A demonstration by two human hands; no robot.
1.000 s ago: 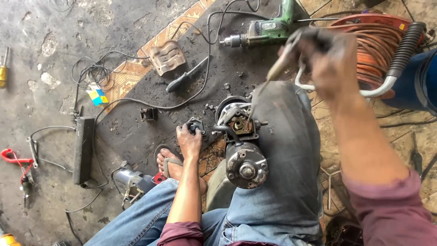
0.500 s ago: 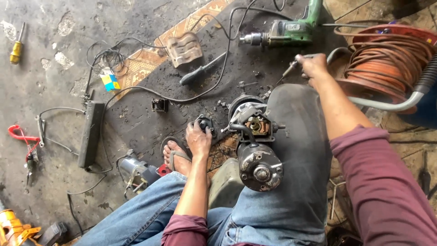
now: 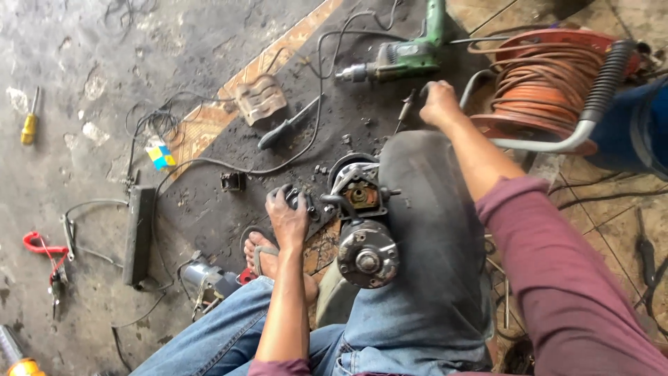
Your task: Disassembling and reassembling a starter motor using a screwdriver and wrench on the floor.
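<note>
Gripping a small dark part (image 3: 296, 200), your left hand (image 3: 287, 219) is closed on it just left of the greasy motor unit (image 3: 360, 223) wedged against your knee. Your right hand (image 3: 440, 104) reaches past that knee, fingers curled around a thin screwdriver (image 3: 405, 111) on the black mat (image 3: 209, 209), between the green drill (image 3: 403, 59) and the orange cable reel (image 3: 550, 90).

Single head-worn view, looking steeply down from above the seated person's lap, facing forward toward 12 o'clock. Range is close: the left hand (image 3: 287, 219) sits near centre, the right hand (image 3: 440, 104) at 1 o'clock. The floor (image 3: 83, 56) fills 9 to 12 o'clock. No second view overlaps it.
</note>
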